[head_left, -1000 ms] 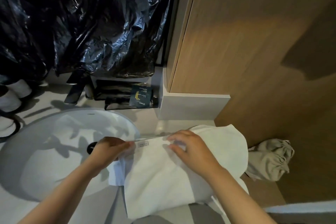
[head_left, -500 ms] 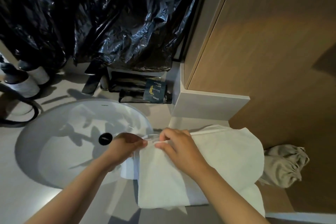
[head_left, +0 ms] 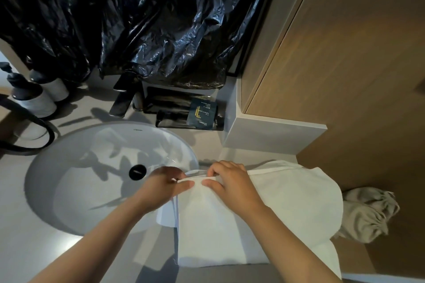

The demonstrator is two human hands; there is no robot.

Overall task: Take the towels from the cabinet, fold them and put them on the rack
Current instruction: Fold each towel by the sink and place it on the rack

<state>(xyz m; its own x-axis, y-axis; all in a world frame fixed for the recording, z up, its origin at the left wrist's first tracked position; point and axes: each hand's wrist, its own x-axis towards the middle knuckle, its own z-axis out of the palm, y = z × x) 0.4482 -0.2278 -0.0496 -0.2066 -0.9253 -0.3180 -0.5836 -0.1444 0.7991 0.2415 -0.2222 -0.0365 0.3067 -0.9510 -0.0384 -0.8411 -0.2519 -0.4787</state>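
On the counter just right of the white sink, a white towel lies partly folded, its left edge reaching over the sink's rim. Left hand pinches that near corner between thumb and fingers, and right hand curls its fingers onto the same edge, thumb pressing the cloth. Beige cloth bag sits bunched just beside the towel's right side.

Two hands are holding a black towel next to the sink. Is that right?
Not quite. The towel is white, not black. The head view shows the left hand and the right hand both pinching its near edge, right next to the sink.
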